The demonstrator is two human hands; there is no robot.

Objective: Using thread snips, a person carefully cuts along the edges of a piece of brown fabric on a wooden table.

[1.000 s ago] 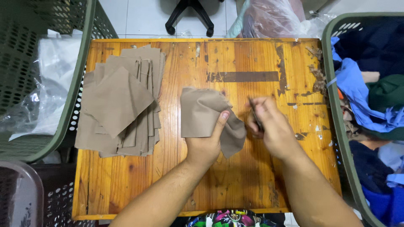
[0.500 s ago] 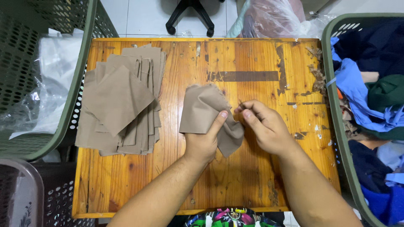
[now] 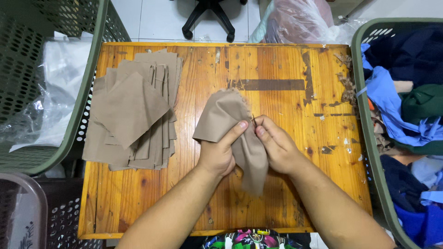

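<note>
A tan fabric piece [image 3: 221,117] is bunched up above the middle of the wooden table [image 3: 277,64]. My left hand [image 3: 218,151] grips it from below, thumb pressed on its right edge. My right hand [image 3: 276,145] pinches the same edge, and a thin dark tool [image 3: 253,119], like a small needle or pick, shows between its fingertips. The lower part of the cloth hangs down between both hands. A pile of several flat tan fabric pieces [image 3: 134,110] lies on the left part of the table.
A green plastic basket [image 3: 364,120] with blue, dark and green clothes stands on the right. Another green basket [image 3: 87,87] with clear plastic bags stands on the left. Fabric scraps [image 3: 346,85] lie at the table's right edge. An office chair base [image 3: 210,16] is behind.
The cloth has been lifted from lying flat and bunched up between both hands. My right hand moved left onto the cloth's edge beside my left thumb.
</note>
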